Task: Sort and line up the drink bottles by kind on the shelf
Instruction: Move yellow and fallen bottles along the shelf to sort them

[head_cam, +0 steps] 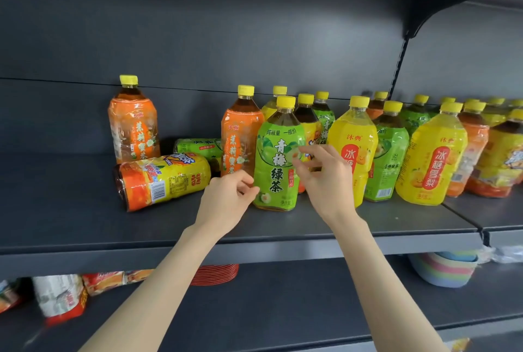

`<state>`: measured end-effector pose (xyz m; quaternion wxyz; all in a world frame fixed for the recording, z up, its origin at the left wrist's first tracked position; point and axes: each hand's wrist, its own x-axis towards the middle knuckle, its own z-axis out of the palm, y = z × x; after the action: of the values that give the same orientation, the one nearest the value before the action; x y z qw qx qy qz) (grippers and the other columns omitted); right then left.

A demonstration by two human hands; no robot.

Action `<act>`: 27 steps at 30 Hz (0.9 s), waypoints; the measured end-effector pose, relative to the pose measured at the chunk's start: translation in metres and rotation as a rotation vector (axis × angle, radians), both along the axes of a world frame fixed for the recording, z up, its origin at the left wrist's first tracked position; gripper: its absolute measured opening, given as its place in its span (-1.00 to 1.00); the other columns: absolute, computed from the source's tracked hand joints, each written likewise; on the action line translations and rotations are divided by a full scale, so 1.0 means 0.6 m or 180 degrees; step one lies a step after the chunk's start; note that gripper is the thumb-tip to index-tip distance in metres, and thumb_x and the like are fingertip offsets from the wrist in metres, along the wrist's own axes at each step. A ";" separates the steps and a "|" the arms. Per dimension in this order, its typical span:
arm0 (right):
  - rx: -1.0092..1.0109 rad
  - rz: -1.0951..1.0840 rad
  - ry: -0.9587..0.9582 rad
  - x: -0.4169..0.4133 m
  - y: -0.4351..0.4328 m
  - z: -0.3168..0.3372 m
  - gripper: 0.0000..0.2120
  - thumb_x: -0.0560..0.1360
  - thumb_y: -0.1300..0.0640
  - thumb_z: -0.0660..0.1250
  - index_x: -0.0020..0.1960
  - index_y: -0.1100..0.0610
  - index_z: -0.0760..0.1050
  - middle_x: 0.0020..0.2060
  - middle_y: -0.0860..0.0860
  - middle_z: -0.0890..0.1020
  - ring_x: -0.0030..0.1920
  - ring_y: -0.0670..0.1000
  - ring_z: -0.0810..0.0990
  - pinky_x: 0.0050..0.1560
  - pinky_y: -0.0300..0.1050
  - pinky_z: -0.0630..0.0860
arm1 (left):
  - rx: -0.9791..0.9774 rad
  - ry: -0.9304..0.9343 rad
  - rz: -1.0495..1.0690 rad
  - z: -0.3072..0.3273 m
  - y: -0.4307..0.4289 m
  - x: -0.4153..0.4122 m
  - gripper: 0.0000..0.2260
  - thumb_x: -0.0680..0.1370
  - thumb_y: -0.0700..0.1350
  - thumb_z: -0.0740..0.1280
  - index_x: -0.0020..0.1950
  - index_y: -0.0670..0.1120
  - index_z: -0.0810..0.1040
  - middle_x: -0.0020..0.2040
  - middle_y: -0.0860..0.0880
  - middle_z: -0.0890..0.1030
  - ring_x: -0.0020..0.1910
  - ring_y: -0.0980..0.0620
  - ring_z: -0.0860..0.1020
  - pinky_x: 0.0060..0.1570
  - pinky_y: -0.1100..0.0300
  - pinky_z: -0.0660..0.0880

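**Nearly on it: 2 hands flank a green tea bottle**

Plainly, neither hand has a hold. The left hand (226, 196) sits low at the left flank of the green tea bottle (278, 153), fingers loosely curled round nothing, tips at or just off the label. The right hand (322, 181) hovers at the bottle's right side, fingers relaxed and half spread. The bottle stands upright near the front of the grey shelf (70, 210), wedged between an orange-labelled bottle (240, 139) and a yellow bottle (353, 131).

The risk is the crowding. Pulling the green bottle out could nudge either neighbour, and these tall, narrow-necked bottles look likely to topple; 2 already lie on their sides to the left, a yellow-and-orange bottle (164, 179) and a green one (198, 147) behind it. A knock could also start these round bodies rolling toward the shelf lip.

The bottles are clear plastic with faceted shoulders, yellow ribbed caps and glossy shrink-wrap labels, probably slick under the fingers. The shelf is smooth painted metal, giving little grip.
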<state>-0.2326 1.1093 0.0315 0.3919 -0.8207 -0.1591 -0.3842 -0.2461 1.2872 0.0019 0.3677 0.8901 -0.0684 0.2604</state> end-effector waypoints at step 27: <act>0.0386 -0.0144 0.2284 0.074 0.334 -0.068 -0.39 0.47 -0.37 0.17 0.15 0.16 0.37 0.05 0.15 0.58 0.00 0.19 0.61 0.06 0.16 0.57 | -0.0325 0.2019 -0.0309 0.066 0.350 0.075 -0.52 0.49 0.27 0.25 0.19 -0.07 0.57 0.12 -0.01 0.61 0.07 0.03 0.56 0.04 0.20 0.44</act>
<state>-0.1884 1.3100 -0.0091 0.4622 -0.8818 0.0299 -0.0891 -0.2011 1.4974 0.0418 0.4269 0.9030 0.0204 -0.0447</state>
